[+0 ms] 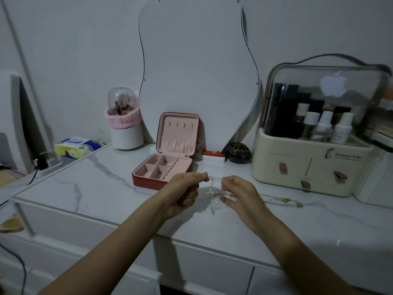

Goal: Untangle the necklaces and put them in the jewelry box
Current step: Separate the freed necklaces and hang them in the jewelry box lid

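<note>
Head view, frame centre: left hand (184,189) and right hand (236,191) each pinch a thin necklace chain (212,195) above the table, just before the open jewelry box (164,167); light, limp, snag-prone, probably best held near the clasp.

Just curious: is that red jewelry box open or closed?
Open: the jewelry box lid stands upright, showing pink compartments with nothing visible inside.

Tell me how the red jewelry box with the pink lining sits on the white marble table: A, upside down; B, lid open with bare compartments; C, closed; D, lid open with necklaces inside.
B: the red jewelry box has its lid standing upright, and its pink compartments show nothing inside.
</note>
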